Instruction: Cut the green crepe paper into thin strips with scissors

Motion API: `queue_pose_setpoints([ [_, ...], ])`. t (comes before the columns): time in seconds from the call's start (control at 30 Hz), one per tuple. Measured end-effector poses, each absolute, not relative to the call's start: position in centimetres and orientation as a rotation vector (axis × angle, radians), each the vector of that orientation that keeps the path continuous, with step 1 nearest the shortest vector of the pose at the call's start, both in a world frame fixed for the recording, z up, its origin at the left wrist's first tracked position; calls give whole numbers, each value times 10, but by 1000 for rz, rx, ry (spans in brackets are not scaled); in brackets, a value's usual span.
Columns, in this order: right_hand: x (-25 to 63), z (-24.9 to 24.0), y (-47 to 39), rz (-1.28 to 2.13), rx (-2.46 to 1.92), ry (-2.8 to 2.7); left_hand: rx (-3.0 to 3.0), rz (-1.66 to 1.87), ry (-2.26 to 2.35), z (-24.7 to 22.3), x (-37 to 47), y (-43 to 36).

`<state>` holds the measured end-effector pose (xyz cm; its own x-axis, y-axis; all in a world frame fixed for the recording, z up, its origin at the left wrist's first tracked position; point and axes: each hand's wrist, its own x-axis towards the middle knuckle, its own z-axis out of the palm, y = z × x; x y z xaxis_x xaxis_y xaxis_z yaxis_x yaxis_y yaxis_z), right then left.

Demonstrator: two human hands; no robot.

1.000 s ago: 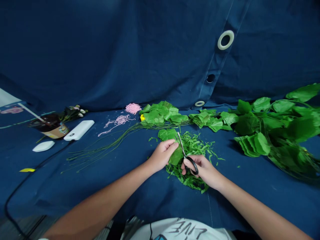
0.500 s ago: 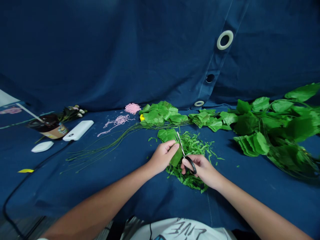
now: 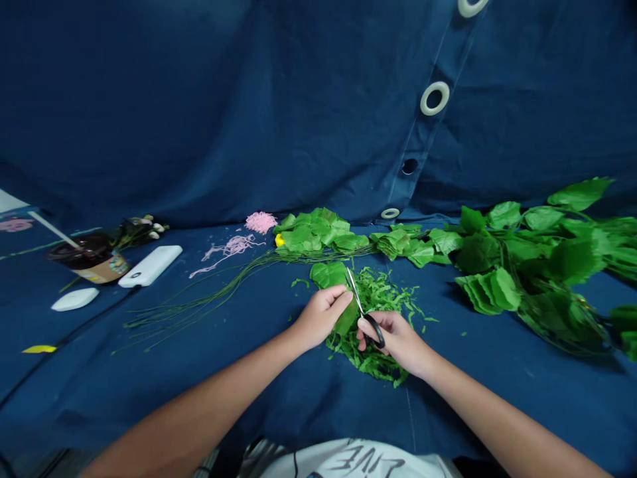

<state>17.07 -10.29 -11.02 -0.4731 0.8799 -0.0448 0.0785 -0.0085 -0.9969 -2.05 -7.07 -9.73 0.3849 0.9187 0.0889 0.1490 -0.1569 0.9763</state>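
Between the thumb and fingers of my left hand [image 3: 326,313] a green artificial leaf [image 3: 347,320] is pinched, partly hidden by the hand. My right hand [image 3: 391,337] is closed round the black handles of a pair of scissors [image 3: 357,297]. Their metal blades point up and away, right beside my left fingertips at the leaf's edge. Under both hands spreads a heap of thin green leaf shreds [image 3: 383,292]. Just beyond my left hand another green leaf [image 3: 326,273] lies at the edge of the heap.
Behind lie a pile of green leaves [image 3: 318,229] and long thin green stems [image 3: 219,289]. Leafy vines [image 3: 537,259] cover the right side. Leftward are pink yarn-like strands [image 3: 233,247], a white power bank [image 3: 150,265] with a black cable, and a dark cup [image 3: 97,259] with a straw.
The camera view has shifted slightly, so the whole scene sits a little lower and further left. Both hands keep their hold on the leaf and the scissors, with little visible movement.
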Motion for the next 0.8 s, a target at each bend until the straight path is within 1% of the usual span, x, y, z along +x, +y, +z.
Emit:
queue_pose_setpoints([
  [0.5,172,-113,-100,1597,-1044,-1581,1540,916,998,-101,-24,-63],
  [0.8,173,-108,-100,1633,-1046,-1643,1523,957,1000,-95,-25,-64],
])
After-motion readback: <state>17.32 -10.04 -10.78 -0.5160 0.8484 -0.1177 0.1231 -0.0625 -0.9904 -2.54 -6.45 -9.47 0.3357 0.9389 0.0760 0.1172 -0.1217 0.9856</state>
